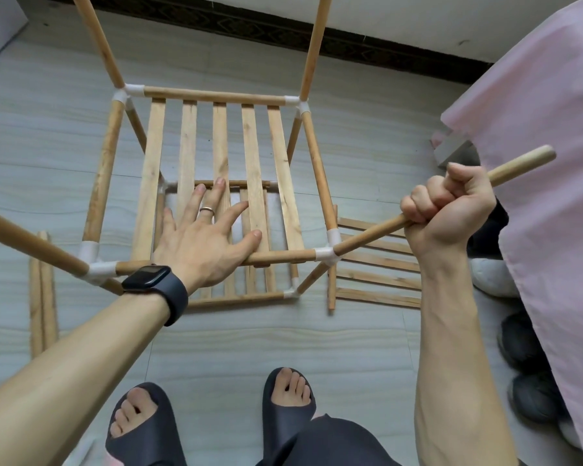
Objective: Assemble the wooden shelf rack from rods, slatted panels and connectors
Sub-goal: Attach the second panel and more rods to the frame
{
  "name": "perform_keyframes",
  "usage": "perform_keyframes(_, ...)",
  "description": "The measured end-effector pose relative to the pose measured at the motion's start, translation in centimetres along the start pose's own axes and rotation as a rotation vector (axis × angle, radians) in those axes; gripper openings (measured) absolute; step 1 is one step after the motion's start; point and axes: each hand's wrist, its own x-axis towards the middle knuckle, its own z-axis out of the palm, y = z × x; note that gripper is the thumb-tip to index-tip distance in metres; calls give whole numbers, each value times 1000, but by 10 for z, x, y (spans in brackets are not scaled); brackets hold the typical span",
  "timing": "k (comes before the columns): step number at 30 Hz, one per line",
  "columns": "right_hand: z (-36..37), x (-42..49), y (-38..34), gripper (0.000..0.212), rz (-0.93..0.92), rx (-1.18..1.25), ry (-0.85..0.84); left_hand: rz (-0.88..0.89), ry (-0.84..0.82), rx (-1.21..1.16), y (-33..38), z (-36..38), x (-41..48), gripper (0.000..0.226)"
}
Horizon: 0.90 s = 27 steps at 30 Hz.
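Observation:
The wooden shelf rack (108, 169) stands on the floor below me, with an upper slatted panel (253, 153), a lower slatted level under it and white connectors at the corners. My left hand (202, 237) lies flat with spread fingers on the upper slats, its palm over the front rail (283, 255). My right hand (448, 210) grips an upright rod (519, 164) in a fist. That rod runs down into the front right connector (327, 253). Three more upright rods rise from the other corners.
A loose slatted panel (377, 274) lies on the floor right of the rack. Two spare rods (42, 297) lie at the left. A pink sheet (552, 163) hangs over a bed at the right, with dark round objects (525, 395) beneath. My feet in dark slippers stand just in front.

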Motion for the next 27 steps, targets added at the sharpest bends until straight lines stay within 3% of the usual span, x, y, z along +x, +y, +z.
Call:
perform_keyframes(9, 3, -6, -2, 46, -60, -70, -5, -9, 9, -9, 2, 0, 0, 83)
perform_keyframes(15, 43, -28, 20, 45, -320, -426, -475, -12, -11, 2, 5, -2, 1, 75)
perform_keyframes(18, 41, -38, 32, 40, -307, -422, -608, -20, -35, -20, -1, -3, 2, 81)
perform_keyframes(23, 18, -37, 20, 52, -275, -350, -470, 2, -3, 21, 6, 3, 9, 82)
perform_keyframes(27, 19, -48, 17, 41, -264, -437, -394, 9, -2, 55, 14, 1, 5, 79)
